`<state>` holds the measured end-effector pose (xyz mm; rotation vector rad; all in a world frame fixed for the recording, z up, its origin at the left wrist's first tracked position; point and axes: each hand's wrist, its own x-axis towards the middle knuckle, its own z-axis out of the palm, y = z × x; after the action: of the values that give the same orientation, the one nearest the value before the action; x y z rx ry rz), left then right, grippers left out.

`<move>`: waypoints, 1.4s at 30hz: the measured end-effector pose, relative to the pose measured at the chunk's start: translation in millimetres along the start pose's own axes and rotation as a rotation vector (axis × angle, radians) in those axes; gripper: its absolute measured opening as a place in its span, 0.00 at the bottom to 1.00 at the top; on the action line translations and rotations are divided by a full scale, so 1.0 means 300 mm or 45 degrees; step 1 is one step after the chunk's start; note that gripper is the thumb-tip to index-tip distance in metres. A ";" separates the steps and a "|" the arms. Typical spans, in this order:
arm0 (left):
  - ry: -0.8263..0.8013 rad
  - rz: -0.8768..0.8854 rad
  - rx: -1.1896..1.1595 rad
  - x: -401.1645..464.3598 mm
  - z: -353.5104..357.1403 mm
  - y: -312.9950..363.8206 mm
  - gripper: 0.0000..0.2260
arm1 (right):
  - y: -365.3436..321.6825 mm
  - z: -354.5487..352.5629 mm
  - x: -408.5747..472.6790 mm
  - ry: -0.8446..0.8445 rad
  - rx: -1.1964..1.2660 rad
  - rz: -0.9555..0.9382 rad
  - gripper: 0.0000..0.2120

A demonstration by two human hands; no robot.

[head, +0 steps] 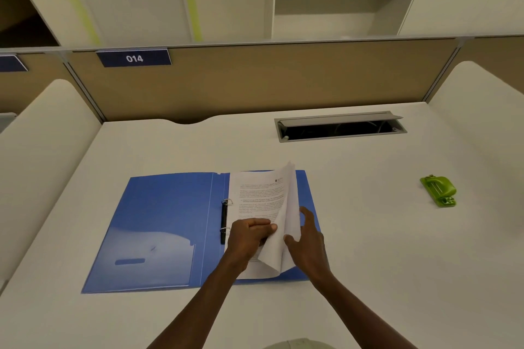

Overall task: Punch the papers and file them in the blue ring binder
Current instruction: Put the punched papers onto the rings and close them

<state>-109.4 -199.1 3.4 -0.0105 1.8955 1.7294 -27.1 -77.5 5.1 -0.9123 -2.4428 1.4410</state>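
The left hand (249,235) rests on the printed white papers (255,201) in the right half of the open blue plastic ring binder (158,224), its fingers curled and pinching the lower edge of the lifted sheets. The binder lies flat on the white bench (368,235), front cover spread out to the left with a clear inner pocket at its lower corner. Along the spine runs a black metal strip with two silver rings (226,215); both rings stand at the left margin of the stack, though whether they pass through the holes cannot be made out. Several sheets are raised from the right side and curl up and over toward the middle, their top corner pointing away from the person.

The right hand (307,238) is behind that curl of paper, fingers fairly straight and spread, palm against the back of the lifted sheets, the thumb at their lower edge.

Farther right, well apart from the binder, a small green plastic hole punch (439,190) sits alone on the bench. At the back of the bench a grey cable tray (340,126) is open, and beyond it a tan partition carries a dark blue label reading 014 (133,57).
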 end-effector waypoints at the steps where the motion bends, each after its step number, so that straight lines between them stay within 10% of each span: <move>1: 0.018 0.000 0.001 -0.001 -0.015 0.009 0.11 | 0.009 0.000 0.003 0.009 -0.006 -0.003 0.33; 15: 0.766 0.025 0.327 0.012 -0.679 0.049 0.13 | 0.102 -0.008 0.041 -0.037 -0.001 0.164 0.13; 25: 1.046 0.065 1.000 0.006 -0.624 -0.020 0.17 | 0.097 0.003 0.046 -0.040 -0.011 0.175 0.11; 31: 0.680 0.375 0.771 0.011 -0.296 0.045 0.07 | 0.071 0.009 0.025 -0.005 -0.010 0.081 0.14; 42: -0.224 -0.157 -0.030 -0.009 0.060 0.097 0.07 | 0.018 0.029 -0.020 0.043 0.101 -0.122 0.17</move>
<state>-110.8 -178.9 31.1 0.0151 1.7110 1.6152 -23.8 -85.4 -3.0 -0.7860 -2.3526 1.4653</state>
